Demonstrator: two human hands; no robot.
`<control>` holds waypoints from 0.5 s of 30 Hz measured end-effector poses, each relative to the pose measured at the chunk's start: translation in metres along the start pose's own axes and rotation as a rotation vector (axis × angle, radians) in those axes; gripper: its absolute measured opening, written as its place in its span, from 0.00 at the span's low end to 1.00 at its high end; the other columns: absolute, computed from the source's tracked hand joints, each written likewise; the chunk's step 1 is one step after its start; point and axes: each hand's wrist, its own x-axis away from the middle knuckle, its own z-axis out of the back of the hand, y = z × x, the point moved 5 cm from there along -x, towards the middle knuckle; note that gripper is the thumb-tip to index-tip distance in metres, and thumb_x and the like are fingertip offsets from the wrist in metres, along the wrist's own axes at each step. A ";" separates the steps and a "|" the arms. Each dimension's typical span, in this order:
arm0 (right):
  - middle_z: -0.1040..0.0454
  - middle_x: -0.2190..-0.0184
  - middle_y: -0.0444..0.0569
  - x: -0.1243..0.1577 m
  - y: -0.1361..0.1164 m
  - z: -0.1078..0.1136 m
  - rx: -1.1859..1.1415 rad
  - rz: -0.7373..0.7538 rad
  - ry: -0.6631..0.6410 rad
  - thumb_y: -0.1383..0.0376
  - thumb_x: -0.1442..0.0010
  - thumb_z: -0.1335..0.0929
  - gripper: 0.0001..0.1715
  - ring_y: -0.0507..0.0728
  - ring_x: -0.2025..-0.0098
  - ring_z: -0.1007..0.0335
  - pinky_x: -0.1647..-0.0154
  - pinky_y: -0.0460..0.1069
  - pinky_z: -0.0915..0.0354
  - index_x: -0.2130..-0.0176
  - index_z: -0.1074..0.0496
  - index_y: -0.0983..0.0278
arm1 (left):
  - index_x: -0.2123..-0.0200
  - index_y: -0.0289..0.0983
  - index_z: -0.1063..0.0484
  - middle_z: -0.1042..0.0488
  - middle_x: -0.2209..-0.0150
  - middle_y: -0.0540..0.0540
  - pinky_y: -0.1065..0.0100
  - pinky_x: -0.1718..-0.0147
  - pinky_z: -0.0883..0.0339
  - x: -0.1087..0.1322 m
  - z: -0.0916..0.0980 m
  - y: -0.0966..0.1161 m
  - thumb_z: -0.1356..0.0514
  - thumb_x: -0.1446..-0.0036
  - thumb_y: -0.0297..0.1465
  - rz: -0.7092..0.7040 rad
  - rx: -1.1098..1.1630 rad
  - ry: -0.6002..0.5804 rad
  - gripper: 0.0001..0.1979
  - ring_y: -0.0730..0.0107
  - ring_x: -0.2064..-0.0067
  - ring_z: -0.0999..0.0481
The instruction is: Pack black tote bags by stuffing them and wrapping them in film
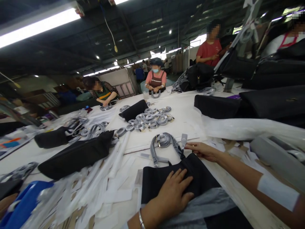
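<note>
A black handbag (pixel 152 181) lies on the white table before me, its handles (pixel 153 152) wrapped in grey film and standing up at the far edge. My left hand (pixel 175 187) rests flat on the bag's front, fingers spread. To the right, my right hand (pixel 202 150) pinches a small grey tag (pixel 184 140) beside the base of the handle. Within the handle loop sits a wrapped, coiled strap (pixel 164 140) with gold clasps. Translucent plastic film (pixel 209 202) covers the bag's lower part, near my left wrist.
Black bags (pixel 78 156) lie to the left, beside plastic strips and paper scraps (pixel 118 195). Coiled wrapped straps (pixel 149 118) are piled mid-table. At right are a grey bin (pixel 276 159) and stacked black bags (pixel 274 103). Co-workers (pixel 156 78) work around the table's far side.
</note>
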 end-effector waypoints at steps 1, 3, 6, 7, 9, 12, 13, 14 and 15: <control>0.23 0.74 0.48 -0.005 -0.006 -0.001 0.047 0.009 -0.025 0.45 0.45 0.31 0.28 0.51 0.79 0.37 0.80 0.45 0.44 0.59 0.20 0.64 | 0.34 0.45 0.41 0.47 0.31 0.43 0.47 0.33 0.52 -0.001 0.006 0.001 0.43 0.36 0.41 -0.006 0.020 -0.002 0.28 0.53 0.30 0.48; 0.21 0.70 0.48 -0.014 -0.020 -0.001 0.159 0.047 -0.051 0.47 0.48 0.29 0.23 0.55 0.71 0.29 0.71 0.47 0.36 0.63 0.19 0.62 | 0.37 0.43 0.37 0.42 0.32 0.41 0.52 0.35 0.46 -0.004 0.019 0.002 0.41 0.38 0.38 -0.029 0.049 -0.019 0.27 0.53 0.33 0.42; 0.19 0.61 0.48 -0.025 -0.046 -0.006 0.311 0.138 -0.039 0.51 0.52 0.26 0.16 0.62 0.57 0.26 0.55 0.51 0.34 0.67 0.18 0.58 | 0.46 0.40 0.26 0.26 0.44 0.41 0.59 0.45 0.33 -0.014 0.036 -0.004 0.41 0.39 0.34 0.001 0.001 -0.059 0.17 0.55 0.44 0.26; 0.19 0.58 0.47 -0.026 -0.055 -0.011 0.350 0.172 -0.039 0.51 0.51 0.26 0.16 0.63 0.55 0.26 0.52 0.52 0.34 0.65 0.18 0.57 | 0.52 0.39 0.23 0.22 0.51 0.41 0.59 0.48 0.31 -0.019 0.040 -0.010 0.42 0.38 0.33 0.048 -0.041 -0.055 0.14 0.55 0.49 0.23; 0.21 0.53 0.47 -0.026 -0.068 -0.026 0.406 0.237 -0.061 0.52 0.50 0.27 0.21 0.63 0.54 0.26 0.49 0.53 0.34 0.57 0.19 0.56 | 0.59 0.37 0.21 0.20 0.60 0.39 0.57 0.53 0.29 -0.028 0.047 -0.024 0.44 0.38 0.30 0.155 -0.119 -0.012 0.12 0.54 0.56 0.21; 0.19 0.56 0.49 -0.020 -0.071 -0.055 0.447 0.284 -0.139 0.57 0.47 0.29 0.28 0.60 0.57 0.24 0.53 0.52 0.32 0.47 0.25 0.60 | 0.56 0.34 0.23 0.22 0.57 0.36 0.54 0.52 0.31 -0.038 0.048 -0.040 0.46 0.37 0.29 0.243 -0.156 0.075 0.13 0.51 0.54 0.23; 0.19 0.59 0.49 -0.018 -0.068 -0.064 0.461 0.288 -0.167 0.59 0.46 0.30 0.27 0.60 0.58 0.23 0.54 0.51 0.31 0.47 0.25 0.61 | 0.53 0.35 0.24 0.23 0.55 0.36 0.54 0.51 0.31 -0.039 0.046 -0.044 0.45 0.37 0.30 0.260 -0.157 0.092 0.13 0.51 0.51 0.25; 0.18 0.60 0.49 -0.016 -0.063 -0.071 0.479 0.289 -0.188 0.60 0.46 0.31 0.24 0.60 0.58 0.23 0.55 0.51 0.31 0.49 0.23 0.61 | 0.51 0.35 0.25 0.23 0.53 0.37 0.54 0.50 0.32 -0.040 0.044 -0.047 0.44 0.38 0.31 0.276 -0.157 0.105 0.14 0.50 0.50 0.26; 0.18 0.61 0.50 -0.014 -0.058 -0.076 0.503 0.291 -0.200 0.62 0.45 0.31 0.21 0.61 0.58 0.23 0.55 0.52 0.31 0.51 0.22 0.61 | 0.51 0.36 0.25 0.24 0.53 0.37 0.54 0.50 0.32 -0.040 0.041 -0.049 0.42 0.38 0.33 0.291 -0.155 0.111 0.14 0.50 0.48 0.27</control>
